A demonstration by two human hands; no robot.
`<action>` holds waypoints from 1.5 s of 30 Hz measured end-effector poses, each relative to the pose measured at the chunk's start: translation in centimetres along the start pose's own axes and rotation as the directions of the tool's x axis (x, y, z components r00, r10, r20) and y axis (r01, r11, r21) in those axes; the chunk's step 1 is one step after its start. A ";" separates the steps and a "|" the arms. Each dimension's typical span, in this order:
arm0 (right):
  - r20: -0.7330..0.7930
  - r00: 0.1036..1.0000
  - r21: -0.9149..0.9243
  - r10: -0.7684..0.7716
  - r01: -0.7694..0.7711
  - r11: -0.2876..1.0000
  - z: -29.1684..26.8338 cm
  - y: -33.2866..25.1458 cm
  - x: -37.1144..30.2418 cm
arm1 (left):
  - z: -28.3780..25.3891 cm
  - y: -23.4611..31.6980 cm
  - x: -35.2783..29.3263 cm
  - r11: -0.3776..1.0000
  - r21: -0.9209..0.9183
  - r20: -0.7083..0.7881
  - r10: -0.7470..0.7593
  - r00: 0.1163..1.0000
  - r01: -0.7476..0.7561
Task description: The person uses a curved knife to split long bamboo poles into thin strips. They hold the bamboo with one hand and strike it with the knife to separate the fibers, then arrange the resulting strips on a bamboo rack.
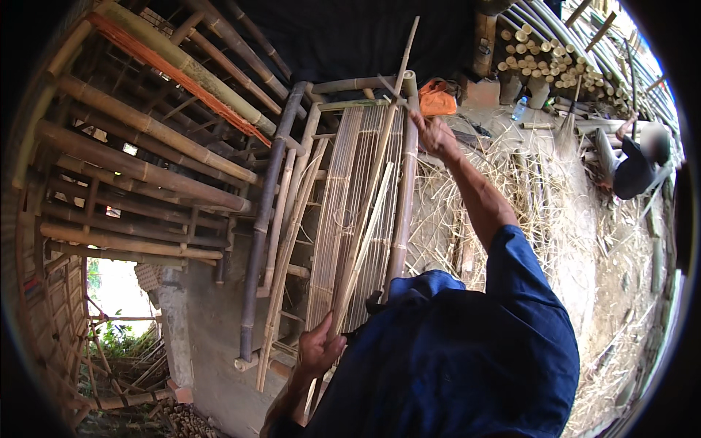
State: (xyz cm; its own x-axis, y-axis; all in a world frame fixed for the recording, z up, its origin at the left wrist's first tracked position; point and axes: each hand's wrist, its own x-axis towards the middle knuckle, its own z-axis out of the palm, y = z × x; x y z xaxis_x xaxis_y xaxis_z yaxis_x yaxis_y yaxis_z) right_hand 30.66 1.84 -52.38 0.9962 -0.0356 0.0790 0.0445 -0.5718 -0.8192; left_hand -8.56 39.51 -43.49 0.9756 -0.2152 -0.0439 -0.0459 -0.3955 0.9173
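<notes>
A long bamboo frame [404, 226] lies lengthwise before me, with a panel of thin, parallel bamboo slats [343, 175] inside it. Long split bamboo strips [365, 230] run loose over this panel, and one sticks out past the far end. At the near end my left hand [321, 348] is closed round the lower part of the strips. My right hand [436, 136] reaches out to the far right corner of the frame, its fingers curled. A short, thin piece [394, 91] crosses the strips just beyond it; whether that hand holds it cannot be made out.
Stacked bamboo bed-like frames [146, 157] fill the left side. An orange bag [437, 98] and a water bottle [519, 109] stand beyond the right corner. Bamboo shavings [526, 182] litter the floor. Poles [537, 55] are piled behind; another person [634, 168] crouches at far right.
</notes>
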 end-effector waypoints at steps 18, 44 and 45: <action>0.342 0.927 0.772 -0.156 -0.182 0.609 5.4 -13.3 -9.4 | 3.0 0.6 20.6 0.969 -0.241 0.019 0.066 0.998 -0.059; 0.141 0.936 -0.129 -0.324 0.341 0.931 5.6 -12.3 -13.5 | 0.6 2.4 16.1 0.986 -0.157 -0.149 -0.072 0.986 0.048; 0.107 0.965 -0.112 -0.241 0.252 0.961 5.5 -12.2 -11.9 | 0.5 2.9 15.7 0.990 -0.119 -0.153 -0.090 0.984 0.072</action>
State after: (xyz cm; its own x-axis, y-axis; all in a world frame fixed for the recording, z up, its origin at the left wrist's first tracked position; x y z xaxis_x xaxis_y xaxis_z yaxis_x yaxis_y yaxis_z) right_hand 18.68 13.73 -46.40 0.9583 0.1906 0.2129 0.2857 -0.6500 -0.7042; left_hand 6.47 34.59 -41.75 0.9970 -0.0398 -0.0657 0.0507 -0.3014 0.9522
